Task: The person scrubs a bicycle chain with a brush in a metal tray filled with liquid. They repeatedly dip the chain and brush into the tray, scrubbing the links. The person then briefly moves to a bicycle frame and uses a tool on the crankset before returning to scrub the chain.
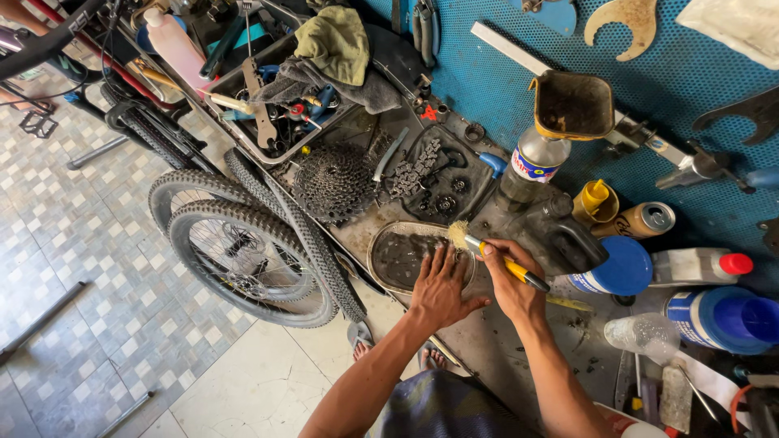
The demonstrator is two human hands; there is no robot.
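My right hand [513,284] grips a small brush [495,254] with a yellow and black handle, its pale bristles over the rim of an oval metal tray [381,243] on a dirty workbench. In the tray lies dark liquid with a chain-like part, hard to make out. My left hand [441,288] rests flat, fingers spread, on the tray's near edge beside the brush. Just beyond the tray sit a black bicycle cassette [333,182] and a black plastic tray [442,174] holding a chain and small toothed wheels.
A plastic bottle with a funnel [552,130], a yellow cap, a can [645,219] and blue-capped containers [726,318] crowd the right of the bench. A bin of tools and rags [300,81] stands at the back. Bicycle wheels [243,243] lean against the bench's left side above a tiled floor.
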